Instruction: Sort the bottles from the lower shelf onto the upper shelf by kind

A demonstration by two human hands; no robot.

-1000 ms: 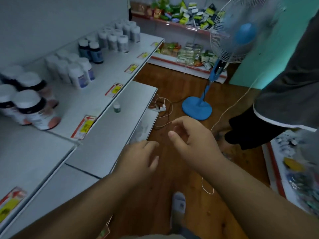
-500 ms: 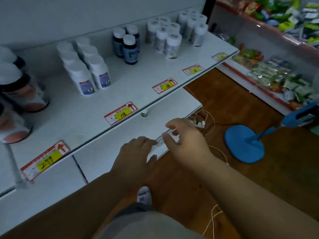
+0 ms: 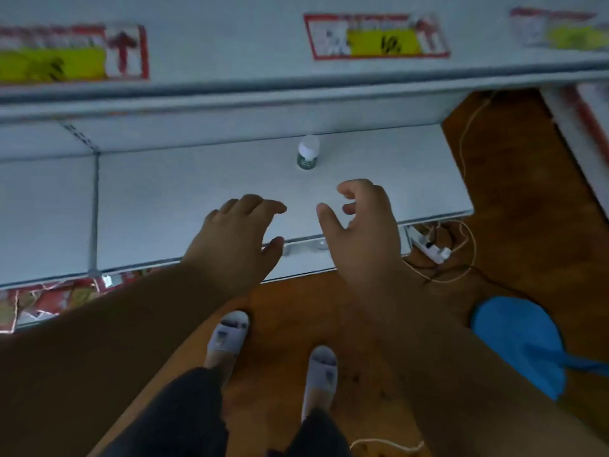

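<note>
Item: small white-capped bottle with green label, upright, long axis vertical, cap up; stands alone on the white metal lower shelf, just beyond both hands, nearer the right.

Right hand: grip half open, fingers curled, holding nothing.

Left hand: grip relaxed, empty.

Change: half a second ago both hands hung short of the shelf; now they are over it. Judged: pickup imminent.

Above: white upper shelf edge with red-and-yellow price tags.

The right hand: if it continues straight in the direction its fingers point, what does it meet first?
Probably the small white-capped bottle on the lower shelf. The right hand points toward it, slightly to its right; depth is unclear, and nothing lies between.
</note>
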